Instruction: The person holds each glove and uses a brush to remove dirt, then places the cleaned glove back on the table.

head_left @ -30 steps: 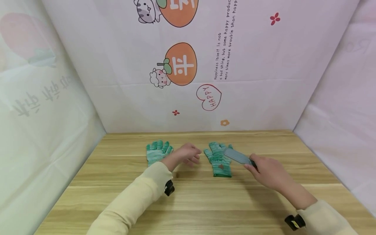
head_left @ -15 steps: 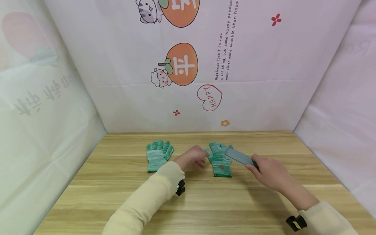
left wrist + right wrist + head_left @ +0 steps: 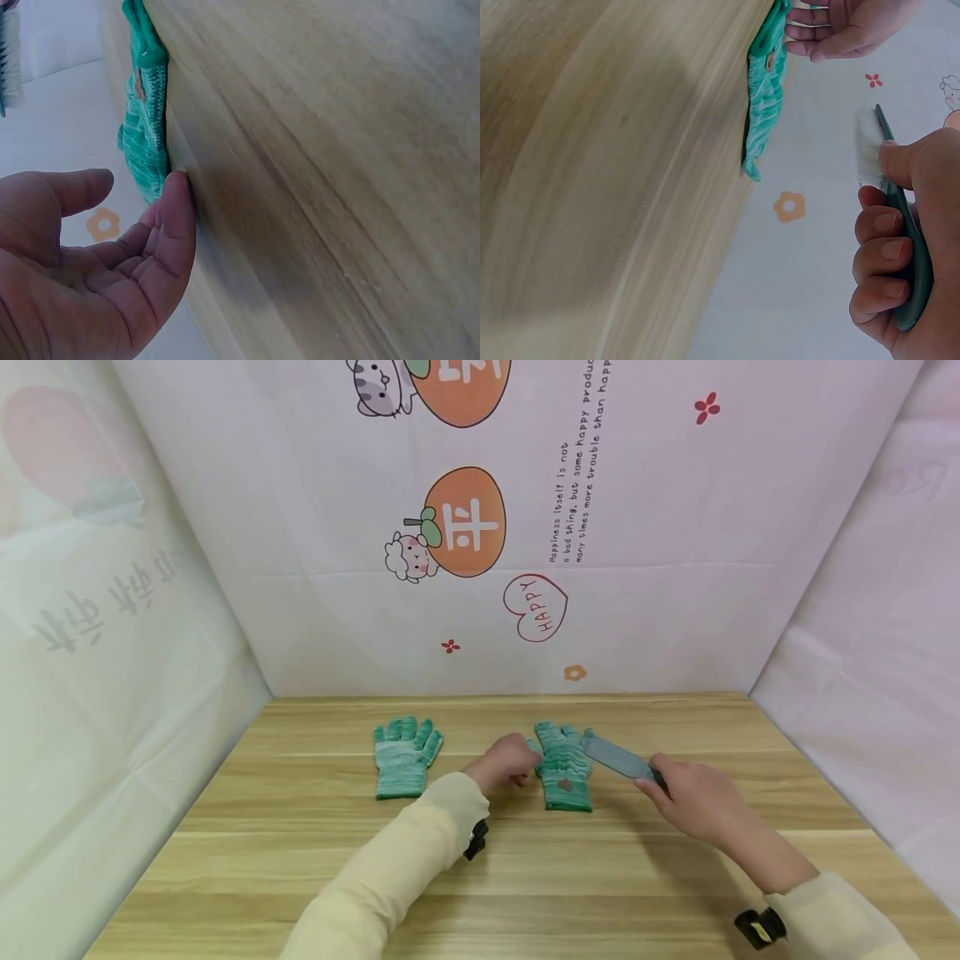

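A green-and-white knitted glove [image 3: 566,770] lies flat on the table, fingers to the back, with a small brown patch [image 3: 565,785] near its cuff. Beside its left edge is my left hand [image 3: 513,760], thumb apart and fingers loosely bent; in the left wrist view the fingertips [image 3: 177,184] are right at the glove's edge. My right hand [image 3: 697,797] grips the dark green handle of a brush [image 3: 911,262] with white bristles [image 3: 868,146]. The brush head hangs over the glove's right side in the head view, raised above the table.
A second matching glove [image 3: 401,767] lies to the left, also fingers to the back. The wooden table [image 3: 525,893] ends at a white printed cloth [image 3: 637,610] behind it, with more white cloth [image 3: 885,693] along both sides.
My left hand has moved right, away from the left glove, up to the edge of the right glove. The brush in my right hand has shifted slightly right.
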Tool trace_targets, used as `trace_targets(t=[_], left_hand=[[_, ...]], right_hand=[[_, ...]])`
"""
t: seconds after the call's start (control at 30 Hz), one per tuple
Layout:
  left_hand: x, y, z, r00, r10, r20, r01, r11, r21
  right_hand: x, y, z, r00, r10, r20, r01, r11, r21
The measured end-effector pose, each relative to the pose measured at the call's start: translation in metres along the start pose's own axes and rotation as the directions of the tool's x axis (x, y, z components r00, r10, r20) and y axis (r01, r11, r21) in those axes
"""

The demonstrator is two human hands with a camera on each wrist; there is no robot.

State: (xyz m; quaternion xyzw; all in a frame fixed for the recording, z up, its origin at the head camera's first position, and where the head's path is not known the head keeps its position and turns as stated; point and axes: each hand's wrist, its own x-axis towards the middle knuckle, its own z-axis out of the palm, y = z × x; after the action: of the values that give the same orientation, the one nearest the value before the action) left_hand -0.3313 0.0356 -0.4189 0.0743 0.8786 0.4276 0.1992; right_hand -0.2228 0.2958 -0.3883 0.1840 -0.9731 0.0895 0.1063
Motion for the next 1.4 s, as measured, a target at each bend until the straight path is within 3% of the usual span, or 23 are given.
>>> trace_targets(t=[0.3,0.4,0.47,0.6,0.7,0.83,0.97,1.27,1.4], left_hand=[[0.007,0.002,0.007,0.999,0.01,-0.037,-0.005,0.992,0.122],[0.009,0.005,0.009,0.998,0.029,-0.06,-0.016,0.979,0.202],[0.01,0.007,0.012,0.996,0.037,-0.079,-0.014,0.96,0.281],[0.014,0.008,0.019,0.991,0.055,-0.121,0.006,0.891,0.454],[0.017,0.008,0.024,0.988,0.055,-0.143,0.03,0.848,0.529],[0.019,0.01,0.026,0.987,0.026,-0.161,0.07,0.827,0.558],[0.02,0.012,0.027,0.986,0.013,-0.168,0.082,0.835,0.544],[0.021,0.008,0.025,0.984,0.0,-0.176,0.077,0.9,0.429],[0.019,0.009,0.025,0.986,0.014,-0.167,0.057,0.907,0.416]], right_hand=[[-0.002,0.01,0.008,1.0,0.015,-0.002,-0.015,1.0,0.001],[-0.002,0.012,0.009,1.0,0.013,-0.005,-0.013,1.0,-0.002],[-0.003,0.013,0.01,1.0,0.011,-0.006,-0.011,1.0,-0.004],[-0.004,0.015,0.01,1.0,0.015,-0.009,-0.015,1.0,0.0],[-0.004,0.018,0.01,1.0,0.027,-0.012,-0.027,1.0,0.005],[-0.006,0.023,0.012,0.999,0.044,-0.009,-0.043,0.999,0.008],[-0.007,0.027,0.014,0.999,0.043,-0.01,-0.043,0.999,0.003],[-0.006,0.026,0.016,0.998,0.056,0.006,-0.056,0.998,0.013],[-0.006,0.026,0.016,0.998,0.056,0.008,-0.056,0.998,0.01]])
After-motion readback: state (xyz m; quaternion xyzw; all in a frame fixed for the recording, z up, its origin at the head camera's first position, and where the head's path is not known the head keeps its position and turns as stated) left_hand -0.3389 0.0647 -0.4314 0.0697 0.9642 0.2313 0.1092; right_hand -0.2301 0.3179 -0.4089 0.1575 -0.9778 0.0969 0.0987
